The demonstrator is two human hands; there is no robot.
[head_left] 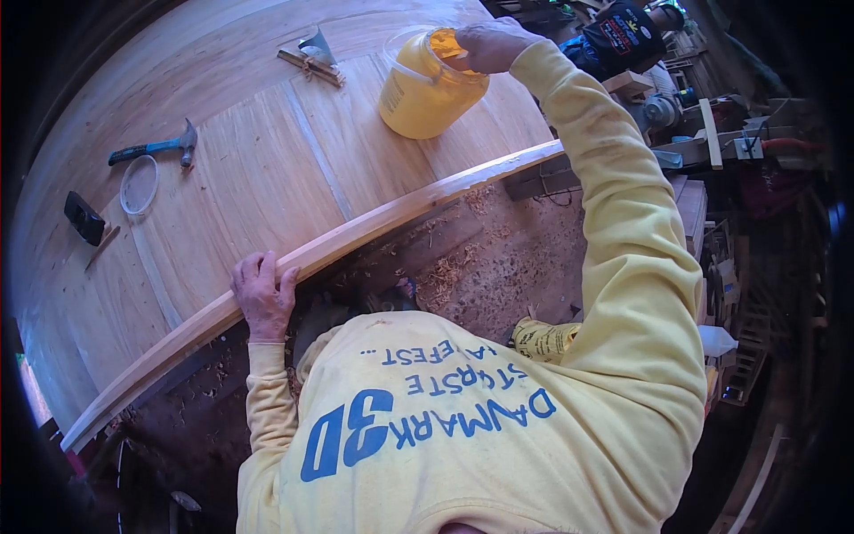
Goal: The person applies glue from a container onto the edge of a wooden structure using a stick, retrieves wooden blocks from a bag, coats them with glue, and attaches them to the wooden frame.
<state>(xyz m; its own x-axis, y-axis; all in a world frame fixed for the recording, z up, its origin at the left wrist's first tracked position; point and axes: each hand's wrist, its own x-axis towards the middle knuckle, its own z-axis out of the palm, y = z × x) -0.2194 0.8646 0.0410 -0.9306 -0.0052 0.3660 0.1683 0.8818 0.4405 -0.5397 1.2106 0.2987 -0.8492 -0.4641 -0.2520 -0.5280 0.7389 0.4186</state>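
Note:
My left hand (pixel 263 294) rests over the long curved wooden edge strip (pixel 356 233), its fingers bent across the top and the thumb beside them. My right hand (pixel 500 44) reaches into the mouth of a yellow plastic bucket (pixel 425 98). Most of its fingers are hidden inside, so what they hold does not show. The bucket stands near the far right part of a wooden tabletop (pixel 258 160), its pale handle hanging to the left.
A blue-handled claw hammer (pixel 160 147), a clear plastic ring (pixel 139 185) and a black tool (pixel 84 218) lie at the left. Wood pieces (pixel 310 67) with a bent grey sheet (pixel 318 46) lie farther back. Another person (pixel 623 36) is at the upper right, near machinery (pixel 660 109).

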